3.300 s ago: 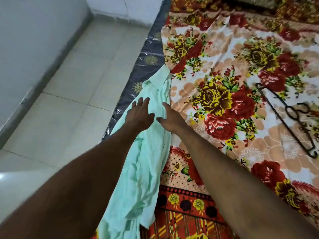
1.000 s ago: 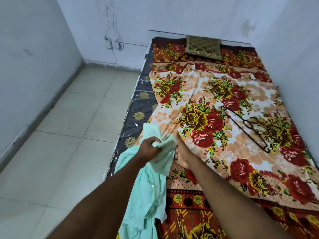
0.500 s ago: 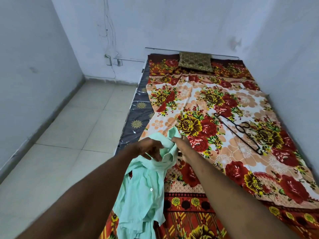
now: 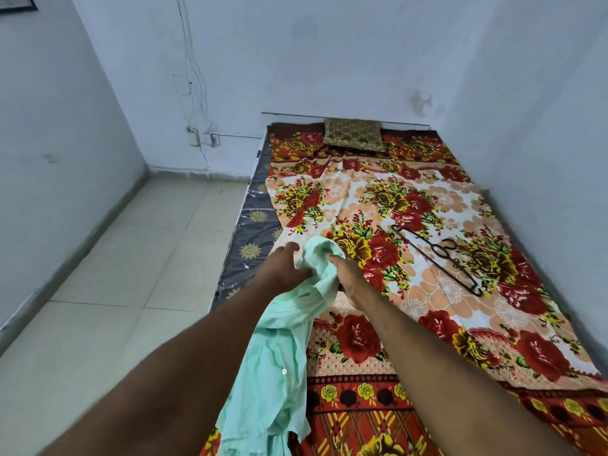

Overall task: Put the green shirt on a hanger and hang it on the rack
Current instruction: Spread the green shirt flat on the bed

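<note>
1. The green shirt (image 4: 283,350) is at the near left edge of the bed (image 4: 454,205). Its top is lifted up. The rest hangs down over the bed edge toward me.
2. My left hand (image 4: 283,268) and my right hand (image 4: 349,274) hold the top of the shirt, one on each side. The fingers of both hands are curled into the cloth and clamped on it.
3. I think this is the first step: picking the shirt up and finding the collar. The shirt is not on the hanger yet.
4. The hanger (image 4: 437,258) lies flat on the bed, to the right of my hands and apart from the shirt. Nothing touches it.
5. Next, I think one hand must let go and fetch the hanger while the other holds the shirt up. The cloth is soft and floppy, so it could bunch or slip.
6. I see no box, bag or basket. The bed carries only the hanger and a pillow (image 4: 353,134) at the far end.
7. I cannot see the rack.
</note>
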